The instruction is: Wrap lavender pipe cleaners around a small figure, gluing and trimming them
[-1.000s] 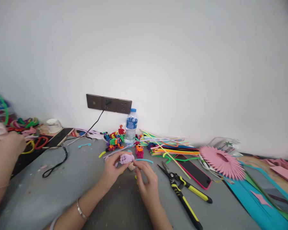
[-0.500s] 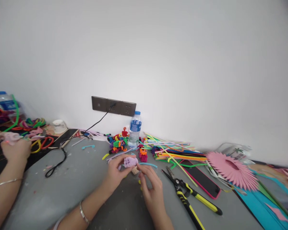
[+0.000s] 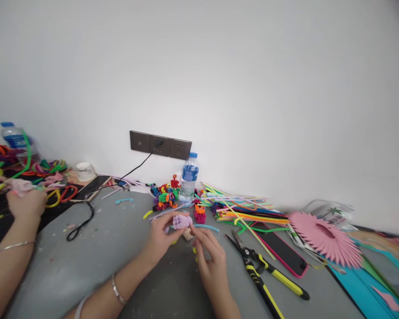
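Note:
Between the fingertips of my left hand [image 3: 161, 237] is a small lilac coil of pipe cleaner [image 3: 181, 221], held above the grey table [image 3: 113, 252]. My right hand [image 3: 210, 257] meets its right end with the fingertips, which are closed there; the exact pinch is too small to see clearly. Just below the coil lies a small beige piece [image 3: 187, 235], partly hidden by my fingers. A light blue pipe cleaner [image 3: 206, 227] is on the table behind my right hand. Yellow bits peek out beside my fingers.
To the right lie yellow-black pliers [image 3: 252, 259], a phone [image 3: 281, 248] and a pink pleated paper ring [image 3: 326, 237]. Behind stand a water bottle [image 3: 189, 179], pipe-cleaner figures [image 3: 166, 195] and a pipe-cleaner bundle [image 3: 249, 212]. At left, a co-worker's hand [image 3: 28, 204] holds a pale pink piece.
The whole view has shifted slightly, moving the scene a little to the right. Both my hands keep nearly the same hold on the lilac coil.

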### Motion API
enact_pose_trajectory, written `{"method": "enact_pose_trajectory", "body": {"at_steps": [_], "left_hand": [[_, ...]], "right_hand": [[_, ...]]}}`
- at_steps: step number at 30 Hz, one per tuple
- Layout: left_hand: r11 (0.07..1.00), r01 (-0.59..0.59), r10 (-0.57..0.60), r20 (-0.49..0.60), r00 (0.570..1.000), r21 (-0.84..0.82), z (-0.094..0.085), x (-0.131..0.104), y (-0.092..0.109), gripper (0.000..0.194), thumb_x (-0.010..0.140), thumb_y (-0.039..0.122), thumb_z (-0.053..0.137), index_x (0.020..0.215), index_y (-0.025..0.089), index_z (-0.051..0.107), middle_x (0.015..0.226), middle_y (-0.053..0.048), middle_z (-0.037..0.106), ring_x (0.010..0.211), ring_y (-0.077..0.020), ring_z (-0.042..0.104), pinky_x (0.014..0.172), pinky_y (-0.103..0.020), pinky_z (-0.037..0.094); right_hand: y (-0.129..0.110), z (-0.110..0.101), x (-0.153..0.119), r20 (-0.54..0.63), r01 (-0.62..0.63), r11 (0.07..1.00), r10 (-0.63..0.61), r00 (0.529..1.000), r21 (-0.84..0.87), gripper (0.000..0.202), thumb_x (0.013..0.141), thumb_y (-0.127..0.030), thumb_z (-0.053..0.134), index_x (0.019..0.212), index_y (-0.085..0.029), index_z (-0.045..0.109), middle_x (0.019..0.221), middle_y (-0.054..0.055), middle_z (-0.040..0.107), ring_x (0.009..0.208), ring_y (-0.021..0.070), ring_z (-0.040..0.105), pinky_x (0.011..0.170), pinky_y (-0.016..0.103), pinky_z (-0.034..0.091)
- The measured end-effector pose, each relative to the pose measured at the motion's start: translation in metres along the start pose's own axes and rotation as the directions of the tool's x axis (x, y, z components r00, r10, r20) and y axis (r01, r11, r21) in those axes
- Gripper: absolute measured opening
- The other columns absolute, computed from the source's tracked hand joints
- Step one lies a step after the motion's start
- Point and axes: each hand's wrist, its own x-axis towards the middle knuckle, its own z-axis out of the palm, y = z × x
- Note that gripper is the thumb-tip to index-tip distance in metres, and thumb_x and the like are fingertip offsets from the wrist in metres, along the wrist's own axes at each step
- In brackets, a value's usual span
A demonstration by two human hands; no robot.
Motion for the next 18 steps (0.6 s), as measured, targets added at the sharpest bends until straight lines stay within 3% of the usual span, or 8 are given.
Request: {"method": "enact_pose_trajectory", "body": {"at_steps": [18], "left_hand": [[1.000, -0.010, 0.010, 0.006, 1.000, 0.006, -0.0014, 0.0002, -0.0014, 0.022, 0.078, 0.022, 0.073, 0.099, 0.016, 0.074, 0.108, -0.010, 0.079, 0.095, -0.0226, 0.075, 0.086, -0.031, 0.061]], "right_hand": [[-0.0020, 0.0009, 0.0018, -0.004, 0.026, 0.999, -0.026, 1.000, 0.019, 0.039, 0.095, -0.010, 0.050, 0.127, -0.024, 0.068, 0.090, 0.006, 0.069, 0.076, 0.0151, 0.067, 0.067, 0.023, 0.054]]}}
